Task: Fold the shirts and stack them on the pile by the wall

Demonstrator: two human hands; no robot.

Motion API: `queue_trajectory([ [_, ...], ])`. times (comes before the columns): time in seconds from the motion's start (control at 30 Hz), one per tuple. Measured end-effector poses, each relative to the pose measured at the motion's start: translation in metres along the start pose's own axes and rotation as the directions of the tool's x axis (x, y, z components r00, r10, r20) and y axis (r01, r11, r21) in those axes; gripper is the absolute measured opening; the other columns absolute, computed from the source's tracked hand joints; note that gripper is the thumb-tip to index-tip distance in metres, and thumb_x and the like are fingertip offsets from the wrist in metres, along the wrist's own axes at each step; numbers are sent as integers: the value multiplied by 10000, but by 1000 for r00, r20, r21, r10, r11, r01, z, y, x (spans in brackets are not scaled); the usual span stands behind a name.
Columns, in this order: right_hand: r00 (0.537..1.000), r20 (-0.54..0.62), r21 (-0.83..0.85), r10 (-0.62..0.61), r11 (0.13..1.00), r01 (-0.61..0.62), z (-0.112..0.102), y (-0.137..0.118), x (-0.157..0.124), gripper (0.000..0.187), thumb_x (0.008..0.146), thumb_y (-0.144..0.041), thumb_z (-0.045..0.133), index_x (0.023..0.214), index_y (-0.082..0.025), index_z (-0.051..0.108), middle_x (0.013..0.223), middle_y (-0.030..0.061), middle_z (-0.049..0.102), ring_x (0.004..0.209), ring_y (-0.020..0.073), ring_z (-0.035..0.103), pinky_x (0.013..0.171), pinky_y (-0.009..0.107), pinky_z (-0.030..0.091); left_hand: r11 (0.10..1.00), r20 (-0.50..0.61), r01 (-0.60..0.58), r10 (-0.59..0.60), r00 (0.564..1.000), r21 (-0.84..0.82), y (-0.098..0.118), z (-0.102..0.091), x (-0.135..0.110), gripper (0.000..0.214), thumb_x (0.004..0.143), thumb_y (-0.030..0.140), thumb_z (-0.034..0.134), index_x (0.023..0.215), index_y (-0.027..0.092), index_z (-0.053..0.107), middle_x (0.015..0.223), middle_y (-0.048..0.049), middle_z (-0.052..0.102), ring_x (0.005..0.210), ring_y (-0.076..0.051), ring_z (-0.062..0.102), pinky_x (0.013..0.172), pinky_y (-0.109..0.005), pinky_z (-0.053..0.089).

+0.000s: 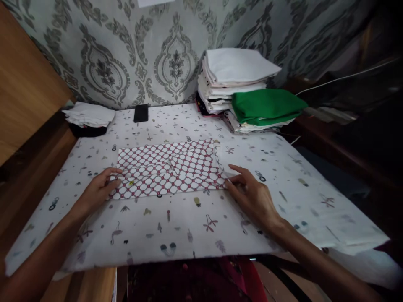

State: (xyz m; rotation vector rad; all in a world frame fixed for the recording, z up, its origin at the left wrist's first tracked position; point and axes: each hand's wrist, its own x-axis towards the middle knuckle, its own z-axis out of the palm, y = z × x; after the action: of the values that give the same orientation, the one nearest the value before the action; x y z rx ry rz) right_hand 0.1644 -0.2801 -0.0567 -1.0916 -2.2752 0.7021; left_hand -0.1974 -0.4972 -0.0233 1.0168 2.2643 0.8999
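Note:
A folded white cloth garment with a red and dark lattice print (170,170) lies flat on the covered table, a small yellow mark near its left end. My left hand (102,186) pinches its left edge between thumb and fingers. At the opposite end, my right hand (248,191) grips the near right corner with thumb and fingertips, its index finger stretched out above the cloth. Some creases run across the middle of the fabric.
A white printed sheet (189,243) covers the table. Behind stand a tall stack of folded clothes (239,69) and a lower pile topped by green cloth (267,105). A black phone-like slab (141,113) and a small white pile (90,115) lie at the back left.

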Motion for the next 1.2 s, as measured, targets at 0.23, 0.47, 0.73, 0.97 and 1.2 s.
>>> queue_trajectory([
  [0.23, 995, 52, 68, -88, 994, 84, 6, 14, -1, 633, 858, -442, 649, 1429, -236, 470, 1121, 109, 699, 1013, 282, 683, 833, 434, 584, 941, -54, -83, 106, 993, 327, -4, 2, -6, 432, 880, 573, 450, 1104, 233, 596, 699, 4, 549, 619, -191, 513, 573, -284, 396],
  [0.47, 992, 69, 23, -109, 994, 107, 1, 12, 1, 630, 841, -257, 590, 1454, -256, 442, 1113, 89, 686, 1044, 279, 645, 940, 491, 532, 683, 67, -439, 498, 865, 584, 58, 28, 10, 390, 975, 468, 329, 1168, 237, 576, 1181, -98, 626, 1141, -331, 578, 892, -420, 486],
  [0.73, 986, -26, 28, -166, 986, 167, -3, 14, -2, 497, 881, -175, 551, 1374, -235, 520, 974, 72, 668, 961, 244, 617, 914, 459, 508, 603, 282, -613, 556, 782, 510, 143, 131, 96, 309, 950, 364, 423, 1138, 189, 594, 1166, -115, 659, 1072, -274, 604, 880, -377, 482],
  [0.97, 989, -65, 47, -136, 989, 140, -6, 18, -2, 420, 925, -177, 546, 1344, -205, 536, 884, 57, 660, 904, 230, 584, 878, 420, 486, 741, 269, -577, 511, 816, 344, 140, 149, 131, 148, 830, 359, 544, 803, 217, 575, 693, 12, 597, 685, -184, 560, 661, -297, 411],
  [1.2, 995, -46, 25, -85, 996, 87, -7, 21, 1, 389, 920, -191, 543, 1309, -179, 561, 815, 44, 647, 868, 219, 578, 864, 397, 467, 786, 191, -595, 566, 802, 169, 132, 141, 133, 223, 806, 427, 492, 775, 218, 562, 689, 19, 583, 685, -171, 535, 672, -281, 402],
])
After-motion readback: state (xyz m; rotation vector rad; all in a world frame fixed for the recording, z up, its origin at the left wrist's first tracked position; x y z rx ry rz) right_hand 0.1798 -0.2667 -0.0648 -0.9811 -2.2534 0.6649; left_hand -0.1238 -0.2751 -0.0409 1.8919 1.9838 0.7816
